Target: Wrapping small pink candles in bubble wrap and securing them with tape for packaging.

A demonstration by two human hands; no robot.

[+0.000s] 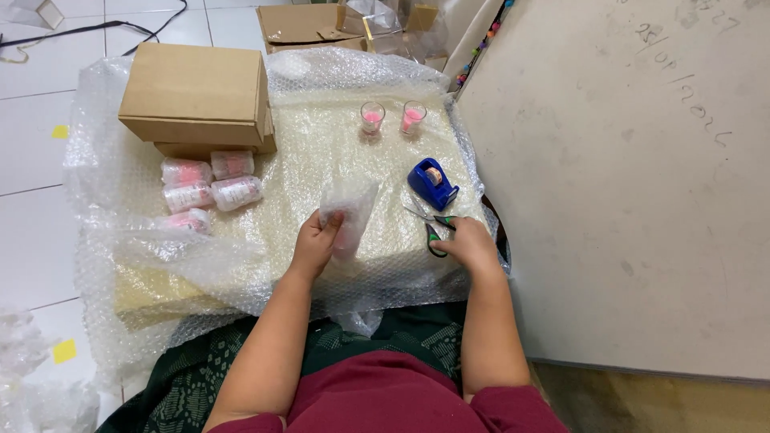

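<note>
The left hand pinched a bubble-wrapped cup upright, keeping the wrap closed. The right hand gripped green scissors lying beside the blue tape dispenser, within easy reach. Wrapped cups lay grouped by the boxes.

Both bare forearms reach forward from the body, elbows bent and close to the torso. The left hand is raised slightly, wrist cocked, its fingers curled shut in a pinch with the thumb on the near side. The right hand lies lower and flatter, knuckles up, its fingers closed and pointing left. The 2 hands sit well apart.
</note>
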